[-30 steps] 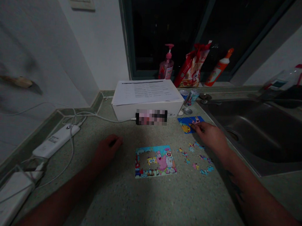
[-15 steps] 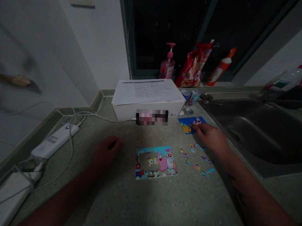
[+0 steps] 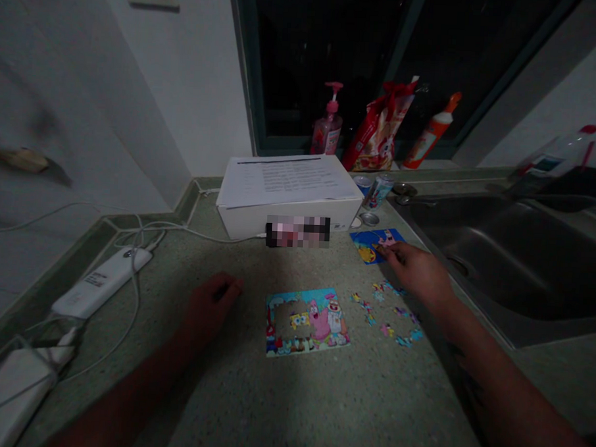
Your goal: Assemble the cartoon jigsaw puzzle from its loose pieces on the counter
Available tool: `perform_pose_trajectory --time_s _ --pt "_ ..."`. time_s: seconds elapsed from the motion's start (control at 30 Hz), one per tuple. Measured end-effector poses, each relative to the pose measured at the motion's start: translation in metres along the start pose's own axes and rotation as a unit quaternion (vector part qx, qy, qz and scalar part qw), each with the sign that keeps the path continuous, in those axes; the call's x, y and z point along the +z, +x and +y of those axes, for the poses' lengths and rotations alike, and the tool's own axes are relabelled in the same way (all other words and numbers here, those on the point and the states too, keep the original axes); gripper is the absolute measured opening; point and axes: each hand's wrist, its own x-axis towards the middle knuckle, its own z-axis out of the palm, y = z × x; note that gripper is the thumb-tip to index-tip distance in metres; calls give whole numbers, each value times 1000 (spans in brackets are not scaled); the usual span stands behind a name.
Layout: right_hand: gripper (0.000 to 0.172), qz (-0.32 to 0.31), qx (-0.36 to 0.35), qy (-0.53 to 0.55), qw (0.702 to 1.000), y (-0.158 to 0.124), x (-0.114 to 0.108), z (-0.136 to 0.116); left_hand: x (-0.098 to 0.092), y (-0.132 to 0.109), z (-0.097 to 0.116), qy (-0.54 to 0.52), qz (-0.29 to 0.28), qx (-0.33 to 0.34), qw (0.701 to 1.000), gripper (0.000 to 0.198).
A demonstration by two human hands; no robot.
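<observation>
A jigsaw puzzle of cartoon characters (image 3: 308,323) lies on the speckled green counter (image 3: 290,394), with a bare patch left of its centre. Several loose pieces (image 3: 385,316) are scattered to its right. My right hand (image 3: 414,271) reaches past them, fingertips pressed on a blue puzzle section (image 3: 371,245) near the box. My left hand (image 3: 211,305) rests on the counter just left of the puzzle, fingers loosely curled, with nothing visible in them.
A white box (image 3: 288,216) topped with printed papers stands behind the puzzle. A steel sink (image 3: 504,259) lies right of the counter. A white power bank (image 3: 100,284) and cables sit at the left. A pink soap pump (image 3: 329,123) stands on the windowsill.
The view has drifted slightly, so the scene sits a little differently in the frame. Both hands stay in nearly the same places on the counter.
</observation>
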Motion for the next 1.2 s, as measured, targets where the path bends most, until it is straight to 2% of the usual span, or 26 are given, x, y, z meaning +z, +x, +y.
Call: perform_pose_trajectory --time_s 0.3,0.6,0.9,1.2 --pt "47 29 -11 24 999 1 4 4 -1 -1 5 4 2 -2 1000 42" --pt "50 6 0 9 1000 0 1 2 -1 -1 6 -4 5 4 1000 42" --pt "47 27 -10 17 999 1 6 5 -1 1 2 11 0 20 1000 43" --pt "46 43 18 56 997 7 -16 12 -3 3 7 -6 13 -8 1000 42"
